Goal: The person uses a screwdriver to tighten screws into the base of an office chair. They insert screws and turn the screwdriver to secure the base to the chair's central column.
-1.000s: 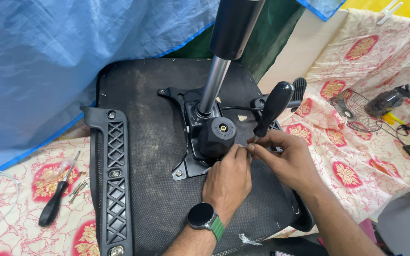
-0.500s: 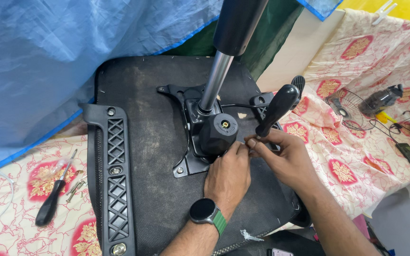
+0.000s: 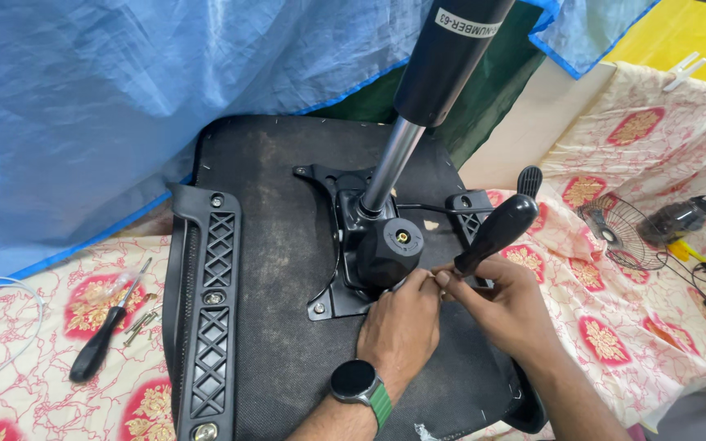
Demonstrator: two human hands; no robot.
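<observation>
While fingertips meet, both hands work under a chair.
Left hand [image 3: 402,327] and right hand [image 3: 504,306] pinch together beside the knob [image 3: 390,251] on the seat [image 3: 288,327]; whatever the grips hold is too small to tell.

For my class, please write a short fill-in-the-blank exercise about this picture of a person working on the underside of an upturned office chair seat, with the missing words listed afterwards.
1. The left hand wears a watch with a ______ strap.
2. Both hands meet beside the black lever; the right hand lies just ______ its handle.
3. A screwdriver with a black handle lies on the flowered cloth, to the ______ of the seat.
4. A shiny metal ______ rises from the middle of the seat.

Missing words: green; below; left; rod
</observation>
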